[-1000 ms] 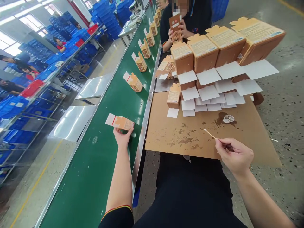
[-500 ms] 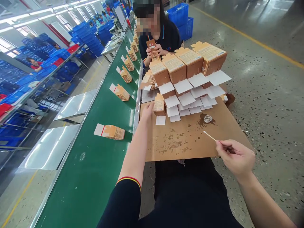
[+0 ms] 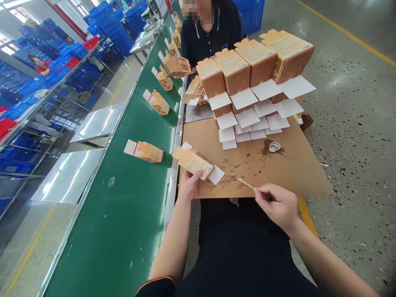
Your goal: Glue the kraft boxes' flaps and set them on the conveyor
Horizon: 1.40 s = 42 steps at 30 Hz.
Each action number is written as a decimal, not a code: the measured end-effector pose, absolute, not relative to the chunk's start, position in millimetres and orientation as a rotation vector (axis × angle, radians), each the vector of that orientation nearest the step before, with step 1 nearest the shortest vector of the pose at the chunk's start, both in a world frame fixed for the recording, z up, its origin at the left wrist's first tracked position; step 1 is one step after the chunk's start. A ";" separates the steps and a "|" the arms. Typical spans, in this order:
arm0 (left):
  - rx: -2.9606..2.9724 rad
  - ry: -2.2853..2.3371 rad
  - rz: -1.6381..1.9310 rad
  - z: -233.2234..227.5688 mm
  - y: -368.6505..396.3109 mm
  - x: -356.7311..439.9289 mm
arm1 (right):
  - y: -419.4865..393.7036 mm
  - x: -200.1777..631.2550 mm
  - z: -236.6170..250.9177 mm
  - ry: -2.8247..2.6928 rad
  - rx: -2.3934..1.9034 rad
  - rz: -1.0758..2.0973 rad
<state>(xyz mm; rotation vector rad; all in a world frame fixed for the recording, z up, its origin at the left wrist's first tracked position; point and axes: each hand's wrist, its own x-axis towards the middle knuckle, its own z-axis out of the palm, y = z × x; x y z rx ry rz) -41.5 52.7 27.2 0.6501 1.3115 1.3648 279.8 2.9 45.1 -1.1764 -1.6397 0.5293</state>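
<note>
My left hand (image 3: 189, 184) grips a small brown carton (image 3: 195, 161), tilted above the near left of the cardboard sheet (image 3: 309, 177). One white flap sticks out from the carton's lower right end. Between the thumb and fingers of my right hand (image 3: 276, 203) is a cotton swab (image 3: 246, 183), its tip pointing left toward the carton but apart from it. Farther back on the cardboard, a small clear dish (image 3: 274, 147) sits in a dark wet patch. Behind it rise stacked brown cartons (image 3: 262, 66) with white flaps hanging toward me.
On my left runs a green conveyor belt (image 3: 123, 231) with a metal edge, carrying a row of cartons such as the nearest one (image 3: 150, 152). A co-worker (image 3: 213, 31) sits across from me. Blue crates (image 3: 252, 16) stand behind on the floor.
My left hand has brought a carton from beside the stack toward me. My right hand has moved left with the swab. Cartons on the belt have shifted, and the co-worker's carton now hangs over the belt.
</note>
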 end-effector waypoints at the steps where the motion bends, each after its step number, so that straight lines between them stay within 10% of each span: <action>1: 0.672 1.337 1.359 25.4 50.3 -36.6 | 6.0 266.1 39.5 -1.687 -1.144 0.557; 35: 1.254 1.771 1.233 19.1 26.0 12.6 | 10.7 265.2 23.9 -1.638 -1.280 0.525; 42: 1.101 2.017 1.648 35.7 17.2 -88.9 | 13.6 297.9 31.4 -1.501 -1.356 0.417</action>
